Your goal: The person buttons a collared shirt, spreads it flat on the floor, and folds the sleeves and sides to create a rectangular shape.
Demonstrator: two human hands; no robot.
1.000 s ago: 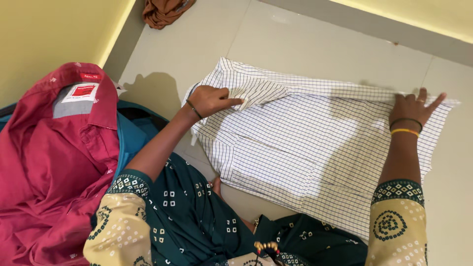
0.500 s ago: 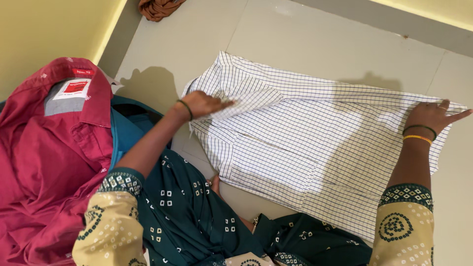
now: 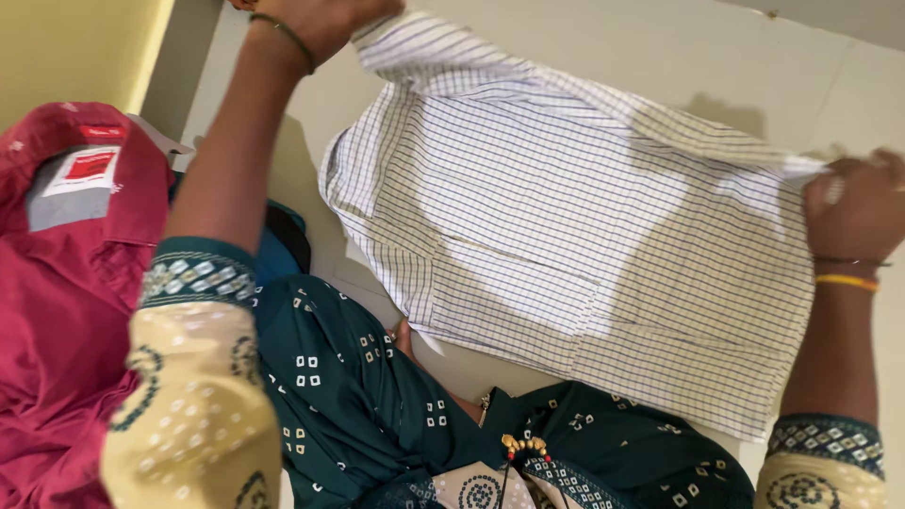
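Fingers (image 3: 853, 203) on checked shirt (image 3: 584, 245), pale floor (image 3: 660, 57)

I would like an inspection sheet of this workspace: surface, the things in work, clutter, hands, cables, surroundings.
Surface: pale tiled floor, a dark joint line crossing the top right.
Things in work: white checked shirt spread flat on the floor, some creases; its edges are held at two far ends.
Clutter: red shirt with a label at the collar, heaped at the left; blue cloth partly under it.
Hands: left hand grips the shirt's top corner, partly out of frame; right hand closed on the shirt's right edge, with bangles at the wrist.
Cables: nothing seen.
Surroundings: yellow wall at the left; the person's dark green patterned garment along the bottom.
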